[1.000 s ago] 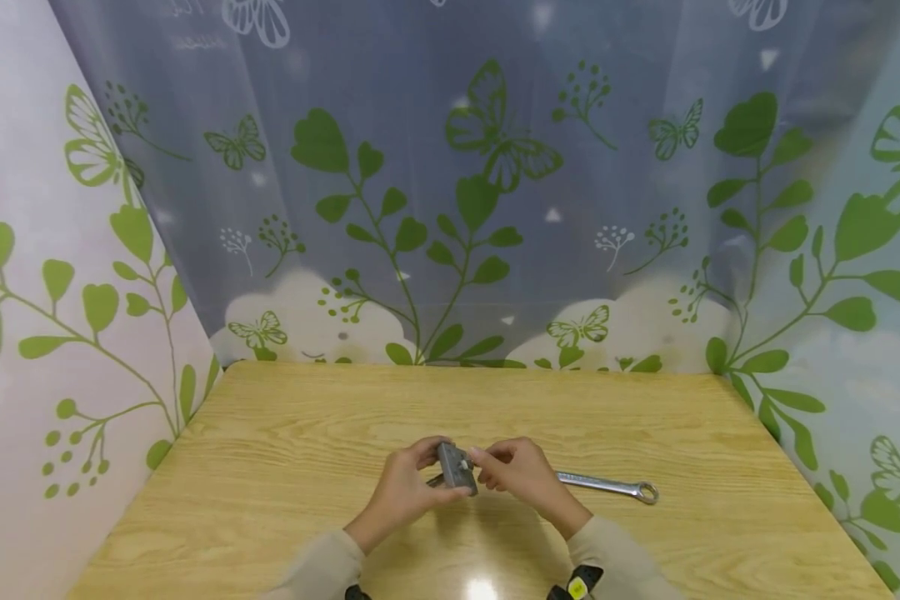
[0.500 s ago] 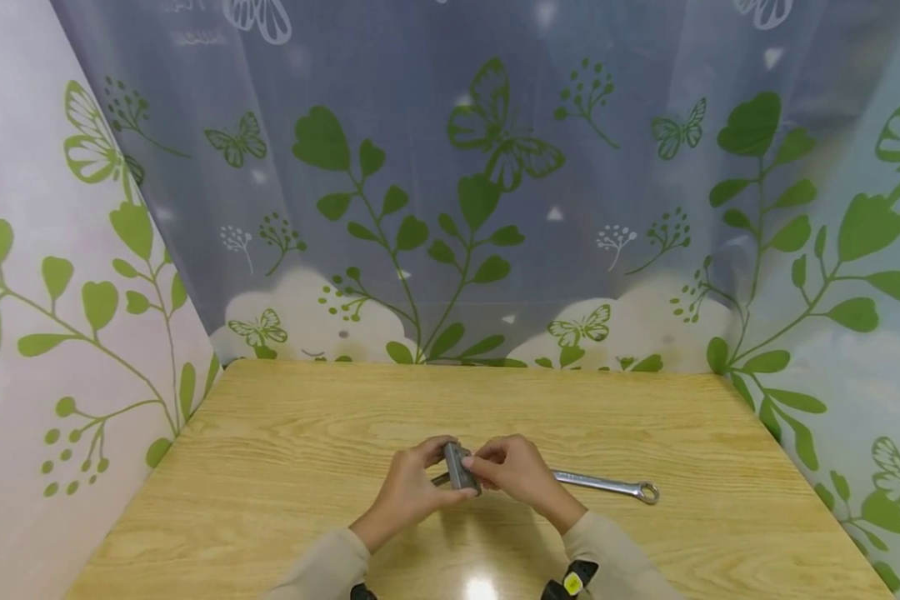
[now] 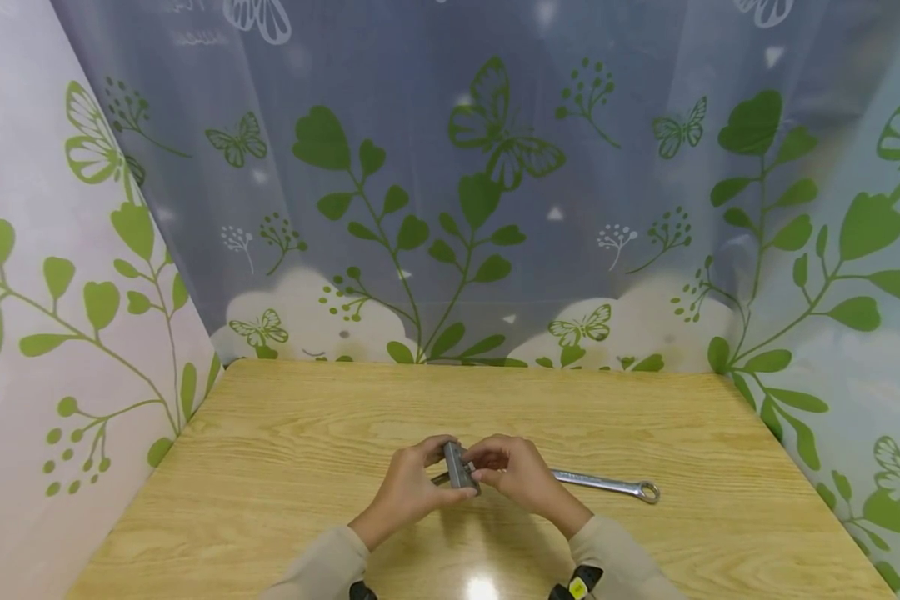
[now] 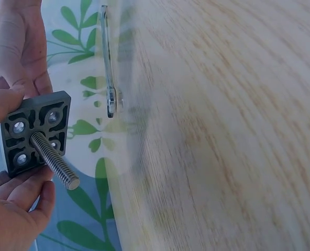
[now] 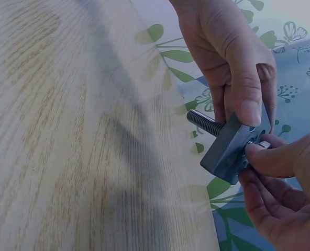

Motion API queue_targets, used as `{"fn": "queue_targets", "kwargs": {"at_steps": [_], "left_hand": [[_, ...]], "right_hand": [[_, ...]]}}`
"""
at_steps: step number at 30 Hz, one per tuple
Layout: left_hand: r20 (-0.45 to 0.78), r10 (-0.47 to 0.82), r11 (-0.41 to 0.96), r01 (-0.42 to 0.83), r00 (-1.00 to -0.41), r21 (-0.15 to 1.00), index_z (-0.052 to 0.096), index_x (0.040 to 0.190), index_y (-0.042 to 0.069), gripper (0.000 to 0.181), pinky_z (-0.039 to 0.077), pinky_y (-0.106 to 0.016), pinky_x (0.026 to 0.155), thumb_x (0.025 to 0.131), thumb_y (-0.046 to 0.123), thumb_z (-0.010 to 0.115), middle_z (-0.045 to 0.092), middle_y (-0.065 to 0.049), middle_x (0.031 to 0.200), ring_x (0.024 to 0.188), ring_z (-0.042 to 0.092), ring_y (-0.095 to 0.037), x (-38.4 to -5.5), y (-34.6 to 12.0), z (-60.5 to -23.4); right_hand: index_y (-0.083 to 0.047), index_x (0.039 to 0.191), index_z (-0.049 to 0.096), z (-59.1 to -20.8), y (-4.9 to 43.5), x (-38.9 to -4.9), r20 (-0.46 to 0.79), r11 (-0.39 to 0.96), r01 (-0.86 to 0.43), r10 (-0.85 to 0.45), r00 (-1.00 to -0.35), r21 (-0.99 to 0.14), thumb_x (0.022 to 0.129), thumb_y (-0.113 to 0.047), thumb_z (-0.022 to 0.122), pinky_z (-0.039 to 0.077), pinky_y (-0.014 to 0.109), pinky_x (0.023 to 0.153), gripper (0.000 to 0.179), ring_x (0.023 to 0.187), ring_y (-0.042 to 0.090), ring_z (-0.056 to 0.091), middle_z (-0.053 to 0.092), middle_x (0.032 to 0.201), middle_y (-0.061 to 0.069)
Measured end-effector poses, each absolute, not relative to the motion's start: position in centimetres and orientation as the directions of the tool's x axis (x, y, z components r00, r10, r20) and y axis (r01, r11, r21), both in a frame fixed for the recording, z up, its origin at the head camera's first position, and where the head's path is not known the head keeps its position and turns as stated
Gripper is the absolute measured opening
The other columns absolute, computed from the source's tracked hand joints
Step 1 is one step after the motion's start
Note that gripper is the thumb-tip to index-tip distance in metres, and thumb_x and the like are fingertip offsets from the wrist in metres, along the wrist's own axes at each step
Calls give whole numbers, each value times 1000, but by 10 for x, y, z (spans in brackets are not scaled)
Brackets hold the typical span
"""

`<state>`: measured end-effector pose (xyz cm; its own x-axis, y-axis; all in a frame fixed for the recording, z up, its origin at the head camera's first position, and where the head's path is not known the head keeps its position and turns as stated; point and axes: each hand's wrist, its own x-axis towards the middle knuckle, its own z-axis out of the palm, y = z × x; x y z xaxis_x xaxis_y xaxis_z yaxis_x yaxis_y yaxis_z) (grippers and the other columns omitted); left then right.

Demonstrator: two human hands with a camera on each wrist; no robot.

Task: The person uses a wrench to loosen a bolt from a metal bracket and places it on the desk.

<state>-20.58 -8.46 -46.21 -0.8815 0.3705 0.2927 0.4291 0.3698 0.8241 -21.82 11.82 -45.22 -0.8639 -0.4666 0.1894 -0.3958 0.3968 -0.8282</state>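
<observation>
My left hand [image 3: 408, 490] grips a square dark grey plate [image 3: 457, 468] by opposite edges, thumb on one side and fingers on the other. In the left wrist view the plate's ribbed face has several round holes near the corners. A threaded bolt [image 4: 55, 161] sticks out from the middle of that face. On the opposite face, my right hand [image 5: 280, 188] pinches the bolt's silver head [image 5: 263, 145] between thumb and fingers, partly covering it. Both hands hold the work above the table.
On the wooden table [image 3: 330, 417] lies a silver combination wrench [image 3: 600, 482], its ring end pointing right and its other end hidden behind my right hand in the head view. Leaf-patterned curtains [image 3: 390, 208] enclose the table's back and sides.
The plate has turned more edge-on and shifted slightly right in my left hand. My right fingers have moved over the bolt head, with the thumb now lower. The wrench stays put.
</observation>
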Motion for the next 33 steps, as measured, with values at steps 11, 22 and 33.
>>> {"fn": "queue_targets", "kwargs": {"at_steps": [11, 22, 33], "left_hand": [[316, 378, 373, 456, -870, 808, 59, 123, -2, 63, 55, -46, 88, 72, 26, 85, 66, -16, 118, 106, 65, -33, -208, -82, -465], [317, 395, 389, 470, -862, 792, 61, 119, 3, 57, 55, -44, 87, 72, 22, 85, 68, -13, 114, 104, 66, -32, -206, -81, -465], [312, 390, 388, 462, -866, 798, 61, 119, 3, 58, 55, -44, 87, 71, 25, 86, 68, -13, 114, 103, 67, -32, -206, -83, -466]], "right_hand": [[1, 95, 70, -449, 119, -218, 60, 461, -256, -398, -915, -850, 96, -35, 58, 55, 28, 59, 38, 67, 18, 64, 68, 79, 9], [-4, 88, 71, -447, 118, -220, 40, 487, -261, -418, -908, -834, 95, -29, 62, 52, 26, 55, 28, 65, 24, 64, 67, 73, 8], [-6, 106, 69, -448, 126, -221, 160, 324, -398, -569, -807, -858, 86, -3, 69, 56, 28, 80, 20, 91, 24, 65, 69, 102, 9]]}}
